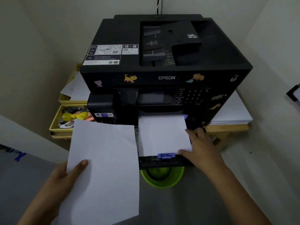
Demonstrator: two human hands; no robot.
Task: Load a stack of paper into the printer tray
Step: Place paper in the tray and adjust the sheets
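Held sheet [103, 168] blocks the tray's [162, 159] left side.

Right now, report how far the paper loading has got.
Done: the tray is pulled out, with white paper lying in it. In hand: the right hand touches that paper's near right corner; the left hand holds more sheets. Left: adding those sheets, closing the tray.

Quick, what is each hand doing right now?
Left hand: holding a sheet of paper, thumb on top.
Right hand: fingers at the right edge of the paper stack in the printer tray; whether it grips cannot be told.
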